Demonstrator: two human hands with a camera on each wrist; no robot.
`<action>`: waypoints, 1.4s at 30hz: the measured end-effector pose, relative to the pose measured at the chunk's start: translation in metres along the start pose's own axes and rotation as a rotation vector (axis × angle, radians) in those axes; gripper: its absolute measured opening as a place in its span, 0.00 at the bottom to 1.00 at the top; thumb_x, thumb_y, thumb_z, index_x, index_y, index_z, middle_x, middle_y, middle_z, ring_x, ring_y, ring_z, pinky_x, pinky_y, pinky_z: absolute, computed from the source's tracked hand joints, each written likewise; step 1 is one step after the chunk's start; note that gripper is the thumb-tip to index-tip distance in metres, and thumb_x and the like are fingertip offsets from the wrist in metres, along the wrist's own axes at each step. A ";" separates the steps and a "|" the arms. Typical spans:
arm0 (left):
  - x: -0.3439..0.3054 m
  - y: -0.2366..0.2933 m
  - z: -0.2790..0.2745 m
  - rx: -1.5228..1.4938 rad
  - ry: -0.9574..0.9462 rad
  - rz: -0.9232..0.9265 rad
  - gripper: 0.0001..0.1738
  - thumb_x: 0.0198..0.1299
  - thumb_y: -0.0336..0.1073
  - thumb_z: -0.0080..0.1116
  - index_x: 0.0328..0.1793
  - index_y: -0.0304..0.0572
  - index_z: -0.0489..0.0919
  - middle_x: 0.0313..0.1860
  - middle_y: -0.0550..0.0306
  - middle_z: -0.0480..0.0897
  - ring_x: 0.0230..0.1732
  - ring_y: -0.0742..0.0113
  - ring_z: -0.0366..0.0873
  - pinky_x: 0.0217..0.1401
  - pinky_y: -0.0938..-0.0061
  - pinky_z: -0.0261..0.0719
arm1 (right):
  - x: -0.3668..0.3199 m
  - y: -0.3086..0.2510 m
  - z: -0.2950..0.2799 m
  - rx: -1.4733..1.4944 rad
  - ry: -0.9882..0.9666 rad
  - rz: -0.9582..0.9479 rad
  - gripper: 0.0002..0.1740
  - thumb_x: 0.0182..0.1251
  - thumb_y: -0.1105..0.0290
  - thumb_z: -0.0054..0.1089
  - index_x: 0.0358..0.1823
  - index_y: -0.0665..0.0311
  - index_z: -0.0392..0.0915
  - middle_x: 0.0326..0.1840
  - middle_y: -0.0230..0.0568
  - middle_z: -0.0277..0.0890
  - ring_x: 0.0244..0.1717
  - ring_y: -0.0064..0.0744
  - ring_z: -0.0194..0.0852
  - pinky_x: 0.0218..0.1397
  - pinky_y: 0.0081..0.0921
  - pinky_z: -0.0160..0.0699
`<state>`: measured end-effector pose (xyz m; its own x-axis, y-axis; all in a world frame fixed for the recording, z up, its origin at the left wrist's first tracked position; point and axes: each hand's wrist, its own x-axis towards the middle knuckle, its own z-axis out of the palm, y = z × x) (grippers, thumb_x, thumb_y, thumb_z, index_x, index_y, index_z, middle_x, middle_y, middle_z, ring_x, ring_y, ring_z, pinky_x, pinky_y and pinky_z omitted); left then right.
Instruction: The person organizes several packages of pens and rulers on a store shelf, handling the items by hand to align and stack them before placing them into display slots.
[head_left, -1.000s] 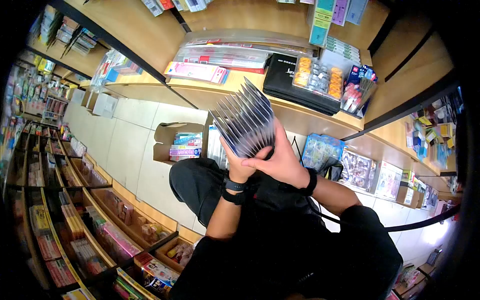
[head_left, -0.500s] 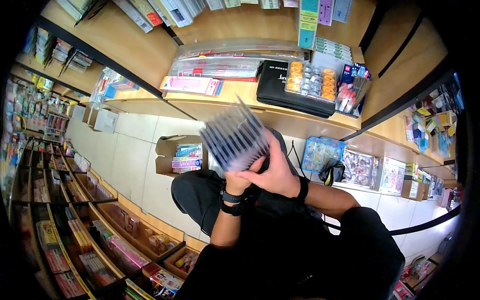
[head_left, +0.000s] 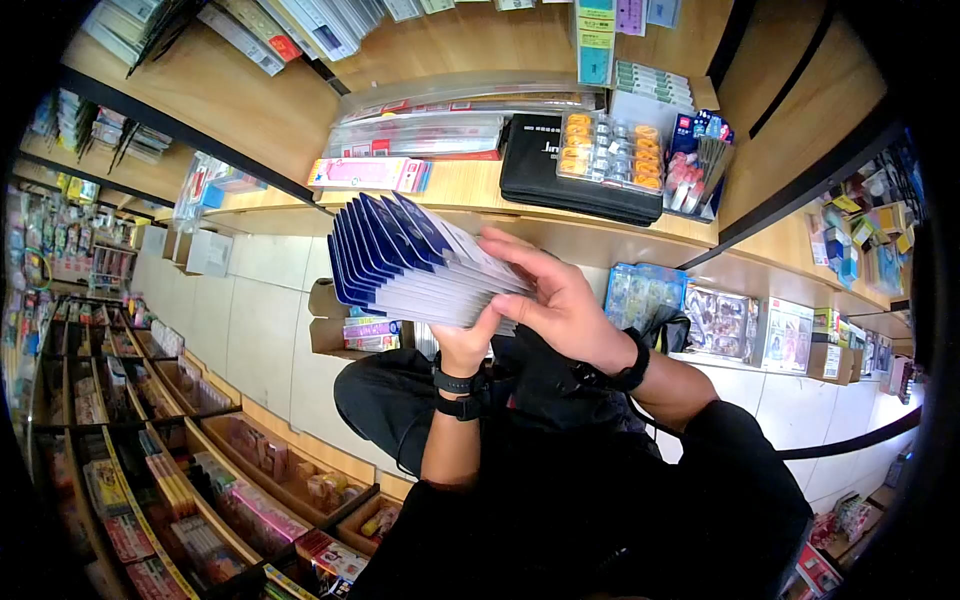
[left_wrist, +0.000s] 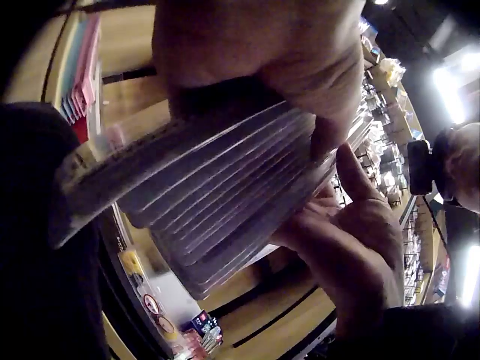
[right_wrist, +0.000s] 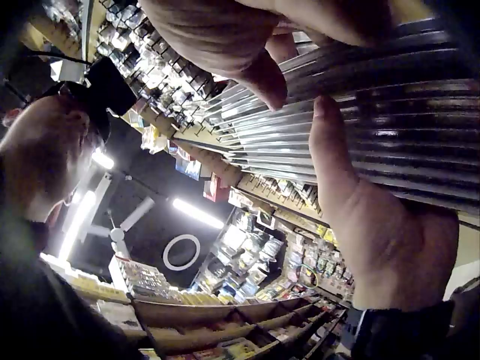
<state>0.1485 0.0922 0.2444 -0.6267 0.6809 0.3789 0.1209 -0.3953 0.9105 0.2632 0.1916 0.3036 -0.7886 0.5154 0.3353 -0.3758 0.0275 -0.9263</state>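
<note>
A fanned stack of thin flat packets (head_left: 415, 265), dark blue at one end and pale along the edges, is held up over the lap. My left hand (head_left: 466, 345) grips it from below, the thumb along the packets' edges. At the stack's right end my right hand (head_left: 575, 315) holds it between thumb and fingers. The left wrist view shows the packets (left_wrist: 217, 195) spread in layers under the left palm. In the right wrist view both thumbs lie against the packet edges (right_wrist: 292, 139). The packets' printing is too small to read.
Ahead, a wooden shelf carries a black case (head_left: 535, 170), a blister pack of orange and silver items (head_left: 612, 150) and a pink-and-white package (head_left: 365, 174). An open cardboard box (head_left: 330, 335) stands on the floor. Divided merchandise bins (head_left: 240, 440) run along the left.
The fanned stack has moved left and tilted over, so its blue faces now show. Both hands went with it, and the right fingers have spread along its right end. The head view has shifted slightly.
</note>
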 end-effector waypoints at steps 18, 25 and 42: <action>0.015 0.001 0.003 -0.045 0.089 0.007 0.36 0.45 0.24 0.67 0.62 0.28 0.64 0.54 0.46 0.74 0.54 0.59 0.74 0.60 0.67 0.71 | 0.022 0.000 -0.005 0.364 -0.002 0.255 0.24 0.73 0.68 0.50 0.66 0.71 0.64 0.59 0.40 0.72 0.58 0.22 0.66 0.62 0.21 0.65; 0.018 0.001 -0.002 -0.011 0.077 0.038 0.37 0.44 0.25 0.68 0.62 0.28 0.64 0.53 0.46 0.75 0.53 0.60 0.74 0.59 0.67 0.71 | 0.023 -0.003 -0.002 0.344 -0.003 0.256 0.24 0.73 0.69 0.49 0.67 0.71 0.63 0.61 0.40 0.70 0.58 0.22 0.66 0.62 0.21 0.65; 0.020 -0.006 0.049 0.478 0.384 0.174 0.47 0.43 0.37 0.75 0.64 0.25 0.57 0.45 0.39 0.76 0.47 0.50 0.76 0.49 0.63 0.72 | 0.026 0.033 -0.005 -0.377 0.058 -0.063 0.54 0.46 0.67 0.76 0.69 0.69 0.45 0.64 0.46 0.57 0.67 0.34 0.56 0.68 0.33 0.57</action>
<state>0.1729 0.1384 0.2541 -0.7874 0.3270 0.5225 0.5205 -0.1015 0.8478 0.2323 0.2101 0.2808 -0.7367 0.5498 0.3937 -0.2090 0.3686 -0.9058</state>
